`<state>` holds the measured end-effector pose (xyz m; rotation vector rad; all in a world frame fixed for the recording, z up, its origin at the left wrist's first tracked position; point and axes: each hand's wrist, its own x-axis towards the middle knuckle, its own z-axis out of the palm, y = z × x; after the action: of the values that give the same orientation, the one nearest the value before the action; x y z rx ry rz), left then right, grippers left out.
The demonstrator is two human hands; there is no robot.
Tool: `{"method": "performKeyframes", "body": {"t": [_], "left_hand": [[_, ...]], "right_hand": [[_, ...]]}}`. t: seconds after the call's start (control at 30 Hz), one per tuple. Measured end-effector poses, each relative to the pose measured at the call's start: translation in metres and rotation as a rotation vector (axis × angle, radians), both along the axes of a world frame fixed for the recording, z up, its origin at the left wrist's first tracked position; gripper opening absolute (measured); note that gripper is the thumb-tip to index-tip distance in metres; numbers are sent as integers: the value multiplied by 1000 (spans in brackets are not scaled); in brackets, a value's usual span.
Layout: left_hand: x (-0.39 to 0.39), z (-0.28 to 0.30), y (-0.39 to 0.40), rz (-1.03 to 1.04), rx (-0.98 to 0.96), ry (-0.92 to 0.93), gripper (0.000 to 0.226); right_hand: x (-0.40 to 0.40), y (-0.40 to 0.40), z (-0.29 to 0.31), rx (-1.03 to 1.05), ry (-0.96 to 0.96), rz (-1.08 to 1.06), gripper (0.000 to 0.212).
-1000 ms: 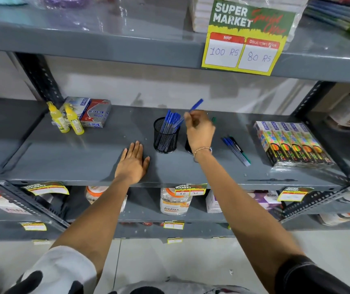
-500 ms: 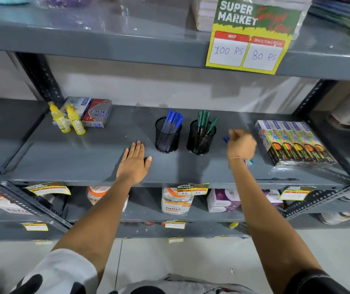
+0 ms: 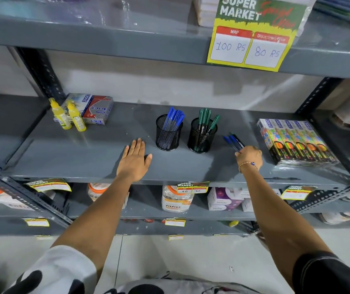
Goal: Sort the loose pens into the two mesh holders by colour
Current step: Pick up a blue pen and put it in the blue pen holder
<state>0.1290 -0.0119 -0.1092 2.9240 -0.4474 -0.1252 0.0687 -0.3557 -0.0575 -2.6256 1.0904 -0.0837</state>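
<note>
Two black mesh holders stand mid-shelf. The left holder (image 3: pixel 168 135) is full of blue pens (image 3: pixel 173 117); the right holder (image 3: pixel 201 136) has green pens (image 3: pixel 206 118). To the right of them a few loose pens (image 3: pixel 232 142), blue and at least one dark, lie on the grey shelf (image 3: pixel 97 158). My right hand (image 3: pixel 249 157) has its fingers curled over the near ends of these loose pens. My left hand (image 3: pixel 135 160) lies flat on the shelf, palm down, just left of the blue-pen holder, and holds nothing.
Colourful boxed packs (image 3: pixel 295 141) lie at the shelf's right end, close to my right hand. Two yellow bottles (image 3: pixel 68 116) and a red-and-blue carton (image 3: pixel 93 108) sit at the back left. A price sign (image 3: pixel 252 32) hangs from the shelf above. Jars fill the lower shelf.
My right hand dropped a blue pen into the left holder, swung right past the green-pen holder and has come down onto the loose pens. My left hand stayed flat on the shelf.
</note>
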Motion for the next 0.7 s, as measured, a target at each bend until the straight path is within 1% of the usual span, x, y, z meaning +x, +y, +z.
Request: {"method": "performKeyframes", "body": {"t": [0.13,0.23,0.33,0.4,0.47,0.5,0.53,0.6,0.63,0.7], "left_hand": [[0,-1,-1,0,4,-3,63],[1,-1,-1,-2,-4,-2,63],[1,-2,-1,2,-10,-4,63],[1,-3,-1,4,-9,-5,63],[2,-2,-1,3,-11,4,63],[2,-2,-2,2,-11,3,64],[2,-2,-1,-1,-11,-4,64],[2,-1,0,-7,-14,-10,64],[2,-2,0,-9,-17,-9,64],[3,-3,1,-9,-26,-13,64]], "right_hand": [[0,9,0,5,-14,21,30],[0,15,4,53,-75,-54,26],[4,23,26,251,-298,-166,24],[8,39,51,331,-526,-173,23],[13,65,76,293,-770,-51,21],[16,81,85,270,-854,45,21],[20,99,92,268,-894,144,20],[32,133,96,347,-837,301,19],[38,146,94,405,-771,344,19],[50,164,85,495,-637,366,20]]}}
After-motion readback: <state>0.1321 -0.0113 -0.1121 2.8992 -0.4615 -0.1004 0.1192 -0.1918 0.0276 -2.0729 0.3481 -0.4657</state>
